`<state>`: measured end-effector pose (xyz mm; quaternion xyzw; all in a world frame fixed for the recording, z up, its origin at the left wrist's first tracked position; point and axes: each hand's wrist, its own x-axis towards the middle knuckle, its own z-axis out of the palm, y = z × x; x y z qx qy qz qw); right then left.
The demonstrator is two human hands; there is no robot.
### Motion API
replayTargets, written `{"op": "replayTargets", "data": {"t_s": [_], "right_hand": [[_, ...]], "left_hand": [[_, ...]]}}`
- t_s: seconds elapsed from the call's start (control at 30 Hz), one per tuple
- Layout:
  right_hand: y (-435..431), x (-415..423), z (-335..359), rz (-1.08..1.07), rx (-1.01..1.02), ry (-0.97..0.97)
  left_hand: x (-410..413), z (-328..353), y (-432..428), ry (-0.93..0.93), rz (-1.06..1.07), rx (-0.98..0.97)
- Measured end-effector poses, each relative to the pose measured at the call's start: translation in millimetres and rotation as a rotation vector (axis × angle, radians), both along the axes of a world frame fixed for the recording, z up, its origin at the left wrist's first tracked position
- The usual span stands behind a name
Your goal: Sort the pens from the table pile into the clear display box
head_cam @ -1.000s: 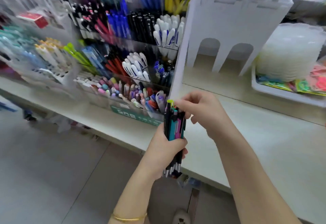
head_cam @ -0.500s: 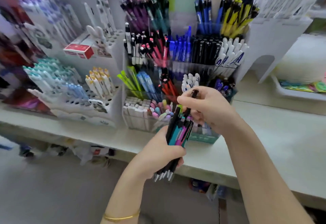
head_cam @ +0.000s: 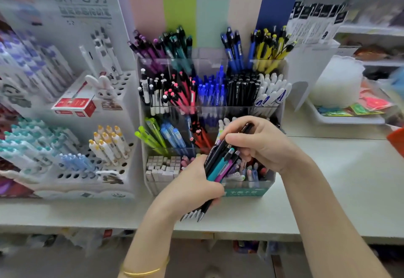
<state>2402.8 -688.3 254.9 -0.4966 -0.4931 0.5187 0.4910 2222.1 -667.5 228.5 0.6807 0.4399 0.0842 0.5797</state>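
**Pulling one pen out of a held bundle: slip risk**

The left hand [head_cam: 192,188] is wrapping fully round a bundle of pens [head_cam: 220,164], fingers curled tight at mid-barrel. The right hand [head_cam: 262,144] is pinching the top end of one black pen [head_cam: 248,127] between thumb and fingers, and that pen is lying against the rest of the bundle. Both hands are holding; neither is free.

Likely trouble:
- Neighbouring barrels are rubbing on the black pen, so drawing it out could drag them along. If the left fist is easing off at that moment, pens could be sliding out tip-first.
- The tips are hanging above the counter [head_cam: 338,190] close to its front edge, so a dropped pen could be rolling off onto the floor.
- The right knuckles are sitting just beside the front-row pens of the clear display box [head_cam: 271,177]; a quick lift could be knocking those about.
- Compartments are sorted by colour, so a rushed drop could be landing the pen in the wrong one.

The bundle's long axis is running diagonally and tilted, not upright. Metal tips are pointing down and left toward the counter's front edge, and the clicker ends are pointing up and right toward the box. The bundle is hovering in front of the box's front wall, touching neither box nor counter as far as I can tell. A white rack [head_cam: 122,94] is standing at the box's left.
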Motion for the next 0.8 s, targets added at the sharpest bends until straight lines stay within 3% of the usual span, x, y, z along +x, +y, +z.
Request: {"op": "replayTargets", "data": {"t_s": [0.4,0.8], "right_hand": [[29.9,-1.1,-5.2,-0.250,0.043,0.076],[24.2,33.2,39.1,-0.897,0.400,0.075]], "left_hand": [[4.1,-8.9,32.4,-0.198,-0.063,-0.132],[-6.3,-23.7,57.8,-0.532,-0.254,-0.413]]}}
